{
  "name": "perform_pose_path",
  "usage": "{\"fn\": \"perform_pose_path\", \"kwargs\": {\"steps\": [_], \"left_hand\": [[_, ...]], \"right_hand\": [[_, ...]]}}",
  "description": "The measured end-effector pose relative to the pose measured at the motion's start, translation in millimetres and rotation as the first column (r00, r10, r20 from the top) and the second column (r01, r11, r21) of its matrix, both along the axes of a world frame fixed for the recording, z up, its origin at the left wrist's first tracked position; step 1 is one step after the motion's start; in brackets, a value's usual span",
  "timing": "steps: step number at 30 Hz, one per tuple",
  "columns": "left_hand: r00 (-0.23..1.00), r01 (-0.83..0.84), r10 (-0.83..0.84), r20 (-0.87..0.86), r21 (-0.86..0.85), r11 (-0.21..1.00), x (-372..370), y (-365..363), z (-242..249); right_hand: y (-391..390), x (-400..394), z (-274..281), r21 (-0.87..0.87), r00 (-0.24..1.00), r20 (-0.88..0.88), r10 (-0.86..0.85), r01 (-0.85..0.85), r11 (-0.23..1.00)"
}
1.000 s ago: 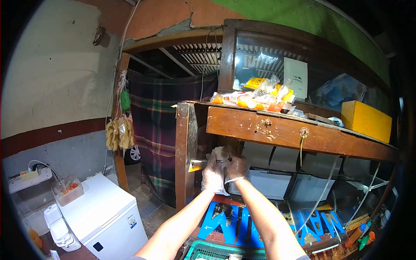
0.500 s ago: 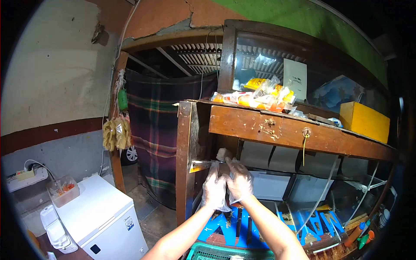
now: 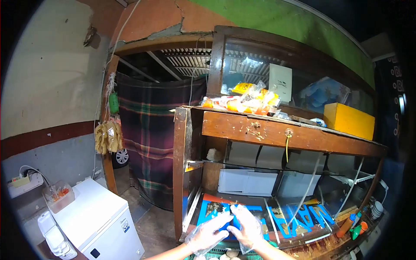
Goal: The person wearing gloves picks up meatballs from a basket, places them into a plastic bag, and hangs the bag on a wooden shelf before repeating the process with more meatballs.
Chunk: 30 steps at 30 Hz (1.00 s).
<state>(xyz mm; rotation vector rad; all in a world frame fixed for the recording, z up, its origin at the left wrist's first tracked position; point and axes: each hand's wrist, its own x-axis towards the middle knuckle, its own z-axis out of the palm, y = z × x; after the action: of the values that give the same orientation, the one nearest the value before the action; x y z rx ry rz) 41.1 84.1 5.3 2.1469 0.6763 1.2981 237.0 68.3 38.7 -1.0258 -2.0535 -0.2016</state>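
Both my hands wear thin clear plastic gloves and are raised close together in front of the display case's blue lettering [image 3: 255, 215]. My left hand [image 3: 210, 234] points up and to the right, fingers stretched out. Beside it my right hand [image 3: 248, 230] has its fingers extended upward. A gap with blue showing through lies between the fingers, and I see nothing held in either hand. Below them a green basket [image 3: 216, 251] with pale rounded pieces [image 3: 230, 255] is partly hidden by my wrists.
The wooden display case [image 3: 286, 134] carries packets [image 3: 249, 102] and a yellow box [image 3: 349, 121] on top. A white chest freezer [image 3: 102, 216] stands left, with a plastic tub [image 3: 60, 198] on it. A plaid curtain [image 3: 156, 138] hangs in the doorway. Bottles [image 3: 346, 225] stand at right.
My hands have come down from the case's upper shelf opening to above the green basket, and they are slightly farther apart. The view has shifted, bringing the basket's pale pieces into sight.
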Motion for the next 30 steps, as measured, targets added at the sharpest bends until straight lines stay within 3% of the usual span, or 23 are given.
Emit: {"fn": "perform_pose_path", "kwargs": {"steps": [2, 3, 5, 6, 8, 10, 12, 13, 14, 15, 16, 17, 19, 20, 22, 23, 26, 30], "left_hand": [[0.975, -0.029, -0.006, -0.221, -0.157, 0.987, -15, -31, 10], [0.974, -0.010, -0.029, -0.225, -0.169, 0.986, -21, -36, 0], [0.972, 0.021, -0.016, -0.236, 0.019, 1.000, -30, -43, -28], [0.970, 0.046, -0.043, -0.238, 0.007, 0.999, -33, -55, -26], [0.946, -0.033, -0.055, -0.319, -0.265, 0.964, -39, -82, -20], [0.953, 0.009, -0.084, -0.292, -0.251, 0.968, -42, -86, -57], [0.979, 0.182, -0.202, 0.009, -0.477, 0.860, -45, -93, -88], [0.957, 0.155, -0.200, -0.210, -0.209, 0.965, -51, -87, -106], [0.951, 0.198, -0.254, -0.177, -0.283, 0.939, -54, -94, -105], [0.934, 0.140, -0.225, -0.276, -0.296, 0.945, -60, -100, -106], [0.948, 0.133, -0.204, -0.244, -0.279, 0.951, -58, -107, -109], [0.933, 0.092, -0.170, -0.318, -0.246, 0.965, -62, -103, -134], [0.936, 0.114, -0.216, -0.277, -0.342, 0.933, -61, -104, -132], [0.906, 0.040, -0.168, -0.390, -0.315, 0.948, -59, -110, -109], [0.942, 0.053, -0.136, -0.306, -0.265, 0.963, -57, -112, -114], [0.934, 0.006, -0.067, -0.350, -0.173, 0.985, -57, -114, -110], [0.931, 0.001, -0.066, -0.360, -0.180, 0.984, -54, -121, -102], [0.900, -0.016, -0.064, -0.431, -0.180, 0.984, -56, -122, -110]], "right_hand": [[-24, 3, -12, -0.006, 0.998, 0.061, -0.036, 0.036, 0.999], [-38, 5, -14, -0.038, 0.997, 0.061, -0.040, 0.042, 0.998], [-68, 8, -17, -0.158, 0.997, 0.052, -0.063, 0.070, 0.985], [-82, 8, -18, -0.144, 0.990, 0.095, -0.104, 0.117, 0.983], [-98, 18, -41, -0.204, 0.993, 0.067, -0.099, 0.111, 0.973], [-118, 21, -53, -0.262, 0.987, 0.056, -0.147, 0.157, 0.952], [-126, 25, -81, -0.271, 0.984, 0.038, -0.175, 0.178, 0.946], [-136, 27, -88, -0.334, 0.978, 0.036, -0.204, 0.204, 0.920], [-146, 25, -89, -0.371, 0.966, 0.040, -0.254, 0.251, 0.894], [-151, 21, -86, -0.343, 0.968, 0.042, -0.248, 0.247, 0.906], [-155, 19, -83, -0.321, 0.970, 0.044, -0.240, 0.241, 0.916], [-160, 19, -80, -0.347, 0.967, 0.073, -0.244, 0.254, 0.903], [-169, 16, -76, -0.387, 0.955, 0.049, -0.294, 0.289, 0.875], [-174, 14, -77, -0.398, 0.938, 0.002, -0.346, 0.318, 0.860], [-170, 27, -105, -0.388, 0.930, -0.073, -0.361, 0.307, 0.869], [-175, 25, -101, -0.422, 0.910, -0.061, -0.410, 0.349, 0.837], [-179, 23, -97, -0.435, 0.883, -0.023, -0.469, 0.414, 0.800], [-180, 23, -111, -0.497, 0.887, -0.072, -0.455, 0.364, 0.787]]}}
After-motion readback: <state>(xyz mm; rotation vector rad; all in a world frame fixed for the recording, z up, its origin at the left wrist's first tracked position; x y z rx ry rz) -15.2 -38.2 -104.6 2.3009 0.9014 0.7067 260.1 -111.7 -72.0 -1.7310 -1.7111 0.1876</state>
